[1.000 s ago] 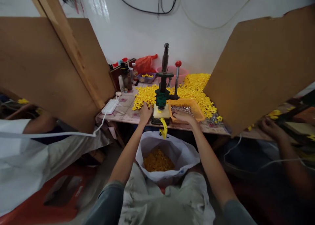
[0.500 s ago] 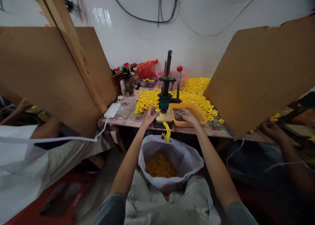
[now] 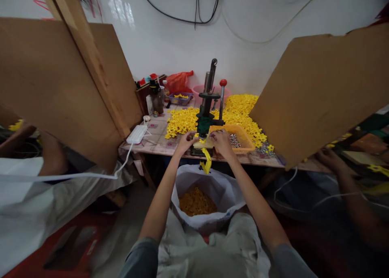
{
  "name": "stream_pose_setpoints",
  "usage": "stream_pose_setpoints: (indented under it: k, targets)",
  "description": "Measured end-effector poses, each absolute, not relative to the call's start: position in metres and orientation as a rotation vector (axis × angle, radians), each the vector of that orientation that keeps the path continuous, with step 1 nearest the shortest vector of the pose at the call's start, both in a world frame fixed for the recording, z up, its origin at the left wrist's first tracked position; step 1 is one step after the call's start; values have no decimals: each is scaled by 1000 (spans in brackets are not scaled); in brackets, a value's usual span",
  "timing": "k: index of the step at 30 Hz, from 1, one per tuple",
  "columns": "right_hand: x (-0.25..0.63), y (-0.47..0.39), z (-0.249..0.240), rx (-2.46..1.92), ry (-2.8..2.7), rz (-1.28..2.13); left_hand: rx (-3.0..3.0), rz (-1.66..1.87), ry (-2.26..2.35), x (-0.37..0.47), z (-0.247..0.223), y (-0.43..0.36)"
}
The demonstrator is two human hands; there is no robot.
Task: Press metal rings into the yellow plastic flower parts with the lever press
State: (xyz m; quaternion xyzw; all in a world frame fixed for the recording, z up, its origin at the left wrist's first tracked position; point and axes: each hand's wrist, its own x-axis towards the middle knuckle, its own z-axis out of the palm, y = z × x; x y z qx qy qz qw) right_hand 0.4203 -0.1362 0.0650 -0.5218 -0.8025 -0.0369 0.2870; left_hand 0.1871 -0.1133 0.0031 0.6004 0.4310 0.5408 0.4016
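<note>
A dark green hand press with a red-knobbed lever stands at the table's front. Under its ram, a small yellow star-shaped plastic piece lies on the pale base block. My left hand is at the left of the ram, thumb and fingertips closed on the edge of this piece. From the right, my right hand reaches toward the ram with its fingers pinched; whatever they hold is too small to make out. Beside it, an orange basket holds small shiny metal parts.
Yellow pieces are heaped behind the press. Below the table edge, a white sack between my knees holds more pieces. A yellow chute hangs above it. Cardboard panels flank both sides, with co-workers' arms beyond. A white power strip lies left.
My right hand has moved left out of the orange basket to the press, uncovering the metal parts. My left hand stays beside the ram. The view has shifted slightly.
</note>
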Motion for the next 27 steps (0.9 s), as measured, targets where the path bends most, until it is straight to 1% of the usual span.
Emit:
stream_pose_setpoints:
  k: [4, 6, 11, 16, 18, 20, 22, 24, 25, 27]
  targets:
    - [405, -151, 62, -1465, -2179, -29, 1570, 1345, 1038, 185, 4, -114]
    - [405, -157, 64, -1417, -2193, 10, 1600, 1320, 992, 186, 4, -115]
    - [403, -163, 74, -1173, -2314, -183, 1637, 1273, 926, 186, 5, -120]
    - [402, -174, 64, -1100, -2431, -321, 1657, 1207, 877, 183, 9, -125]
    - [405, -182, 59, -1051, -2391, -327, 1644, 1223, 864, 184, 9, -125]
    - [409, -182, 63, -990, -2214, -318, 1619, 1243, 876, 186, 7, -123]
    - [412, -166, 82, -981, -1853, -279, 1601, 1254, 897, 187, 6, -120]
    - [411, -131, 117, -1000, -1420, -150, 1597, 1254, 920, 189, 4, -118]
    - [409, -107, 138, -1002, -1240, -40, 1598, 1252, 927, 189, 4, -118]
    - [400, -57, 180, -997, -1051, 314, 1608, 1244, 930, 189, 3, -118]
